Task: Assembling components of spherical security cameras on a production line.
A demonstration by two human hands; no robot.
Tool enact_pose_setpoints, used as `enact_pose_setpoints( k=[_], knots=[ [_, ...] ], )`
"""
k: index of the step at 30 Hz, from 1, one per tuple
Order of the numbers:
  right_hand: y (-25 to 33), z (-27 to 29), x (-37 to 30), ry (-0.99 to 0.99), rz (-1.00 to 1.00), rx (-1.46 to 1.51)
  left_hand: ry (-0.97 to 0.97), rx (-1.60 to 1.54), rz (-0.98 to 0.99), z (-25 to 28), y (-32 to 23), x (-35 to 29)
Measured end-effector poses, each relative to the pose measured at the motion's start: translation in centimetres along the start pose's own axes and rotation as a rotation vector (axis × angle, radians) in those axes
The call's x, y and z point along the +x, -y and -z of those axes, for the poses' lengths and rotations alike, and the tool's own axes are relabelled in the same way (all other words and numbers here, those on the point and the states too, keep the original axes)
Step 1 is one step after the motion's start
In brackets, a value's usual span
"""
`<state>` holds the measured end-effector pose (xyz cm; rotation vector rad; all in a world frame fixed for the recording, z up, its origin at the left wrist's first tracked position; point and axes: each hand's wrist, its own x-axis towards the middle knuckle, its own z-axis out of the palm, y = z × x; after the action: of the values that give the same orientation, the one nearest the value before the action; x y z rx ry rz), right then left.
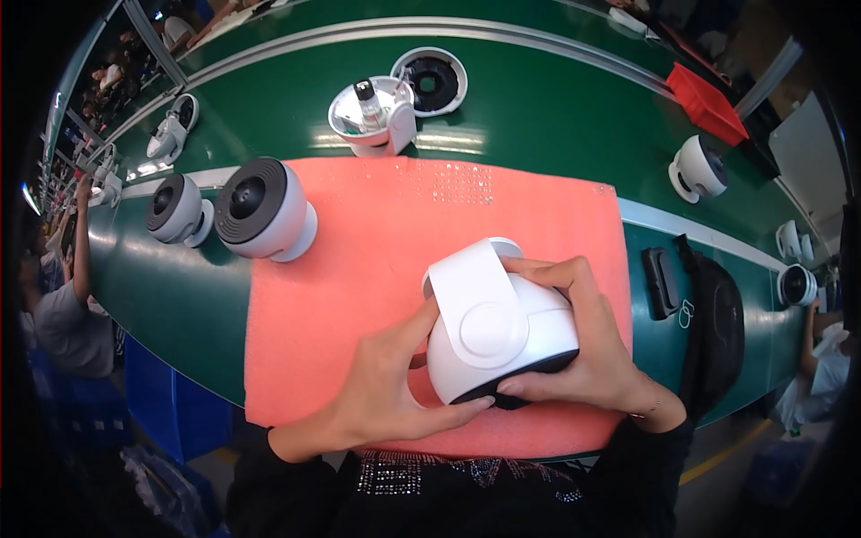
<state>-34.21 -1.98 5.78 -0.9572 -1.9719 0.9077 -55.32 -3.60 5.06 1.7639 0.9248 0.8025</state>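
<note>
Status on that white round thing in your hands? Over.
Left hand and right hand both gripping white device. Held above pink mat. Similar device at mat's left edge, clear of hands.

white-and-black device (502,328), salmon-pink mat (359,287), green table (556,99), red bin (707,103)

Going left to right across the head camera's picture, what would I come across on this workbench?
Smaller dark-faced white device → larger dark-faced white device → left hand → held white device → right hand → small black case → larger black pouch.
</note>
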Motion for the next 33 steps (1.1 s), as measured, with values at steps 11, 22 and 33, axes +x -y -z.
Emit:
enact_pose_setpoints(
  k=[11,22,33],
  knots=[
    [2.4,-0.9,8.3,-0.080,0.060,0.276,-0.180,-0.306,-0.036,8.4,-0.8,1.5],
    [-2.3,-3.8,11.0,-0.668,0.204,-0.047,-0.549,-0.947,-0.217,4.8,3.0,14.9],
    [-8.5,4.4,11.8,-0.783,-0.269,0.999,0.170,-1.222,0.101,2.8,6.4,20.0]
  ],
)
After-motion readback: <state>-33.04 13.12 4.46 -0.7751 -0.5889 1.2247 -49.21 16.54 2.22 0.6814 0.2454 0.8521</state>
